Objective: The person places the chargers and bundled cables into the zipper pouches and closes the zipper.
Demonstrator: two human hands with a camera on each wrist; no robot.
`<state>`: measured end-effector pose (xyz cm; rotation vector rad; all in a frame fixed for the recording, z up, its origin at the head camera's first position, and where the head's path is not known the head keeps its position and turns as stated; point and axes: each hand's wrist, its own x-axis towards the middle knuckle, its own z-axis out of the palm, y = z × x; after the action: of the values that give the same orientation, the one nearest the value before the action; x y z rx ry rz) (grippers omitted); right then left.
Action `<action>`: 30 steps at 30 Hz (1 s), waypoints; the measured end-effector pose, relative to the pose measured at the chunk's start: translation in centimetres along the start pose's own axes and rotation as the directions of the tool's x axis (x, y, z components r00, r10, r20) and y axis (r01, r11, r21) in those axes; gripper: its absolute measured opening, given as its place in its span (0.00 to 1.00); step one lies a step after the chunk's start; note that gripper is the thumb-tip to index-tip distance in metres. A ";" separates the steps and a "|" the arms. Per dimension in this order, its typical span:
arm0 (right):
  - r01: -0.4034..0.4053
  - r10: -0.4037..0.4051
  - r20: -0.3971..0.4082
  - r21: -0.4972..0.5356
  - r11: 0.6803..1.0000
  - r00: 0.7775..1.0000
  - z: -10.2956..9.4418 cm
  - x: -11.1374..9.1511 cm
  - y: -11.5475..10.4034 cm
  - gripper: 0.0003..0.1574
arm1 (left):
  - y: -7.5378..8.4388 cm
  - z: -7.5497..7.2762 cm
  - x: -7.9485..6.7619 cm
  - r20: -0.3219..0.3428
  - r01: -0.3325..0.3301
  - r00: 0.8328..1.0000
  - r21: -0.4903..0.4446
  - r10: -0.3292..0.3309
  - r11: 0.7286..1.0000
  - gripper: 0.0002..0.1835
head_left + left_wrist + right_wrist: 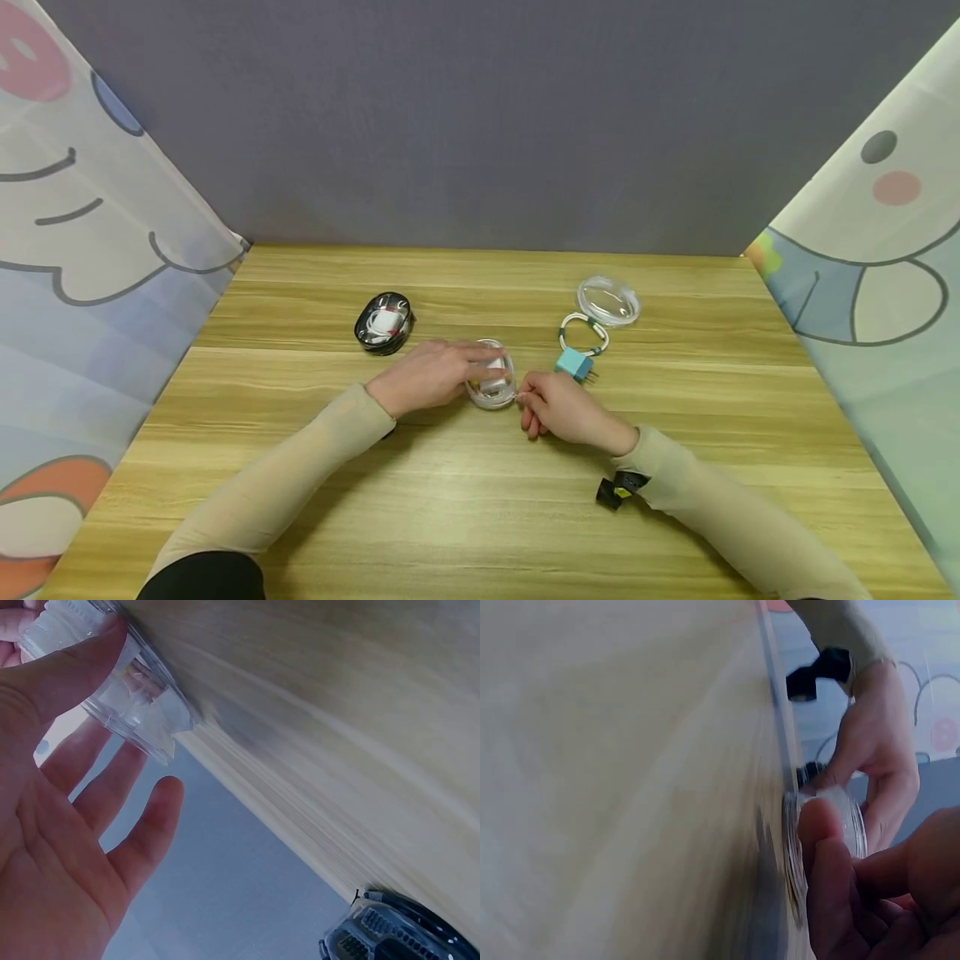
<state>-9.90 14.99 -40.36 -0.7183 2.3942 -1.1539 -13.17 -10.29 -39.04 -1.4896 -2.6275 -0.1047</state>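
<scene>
In the head view a small clear oval zip case with a white item inside sits at mid-table. My left hand holds it, fingers laid across its top. The left wrist view shows the thumb on one side of the case and fingers on the other. At the case's near right edge my right hand pinches its small zipper pull between thumb and forefinger, the other fingers curled. The pull itself is mostly hidden by these fingertips in the right wrist view.
Back left lies a black-edged clear case with a white charger and cable inside. Right of my hands are a light-blue plug charger, a coiled white cable with dark ties, and another clear oval case. A grey panel borders the table's back.
</scene>
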 end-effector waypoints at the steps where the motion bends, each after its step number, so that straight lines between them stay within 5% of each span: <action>1: 0.006 -0.006 0.004 0.002 1.000 1.000 0.1 -0.1 0.0 0.12 | 0.0 0.0 0.0 0.003 0.002 1.000 -0.001 -0.002 1.000 0.35; 12: 0.034 -0.033 -0.089 0.015 0.999 0.995 -0.4 0.5 0.8 0.11 | 0.2 -0.4 0.2 0.035 0.005 0.999 0.037 -0.006 0.999 0.37; 19: -0.050 0.053 -0.192 0.018 0.999 0.980 -1.0 1.6 1.4 0.11 | -0.1 -0.6 -0.2 0.022 0.012 1.000 0.103 -0.015 0.995 0.37; 30: -0.073 0.064 -0.194 -0.038 0.997 0.979 -1.5 2.5 1.3 0.12 | -0.1 -0.1 -0.2 -0.029 -0.133 0.990 0.134 0.138 0.982 0.24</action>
<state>-13.07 15.07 -40.83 -0.5546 2.5903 -1.1935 -13.11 -10.56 -38.95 -1.5984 -2.4425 0.0514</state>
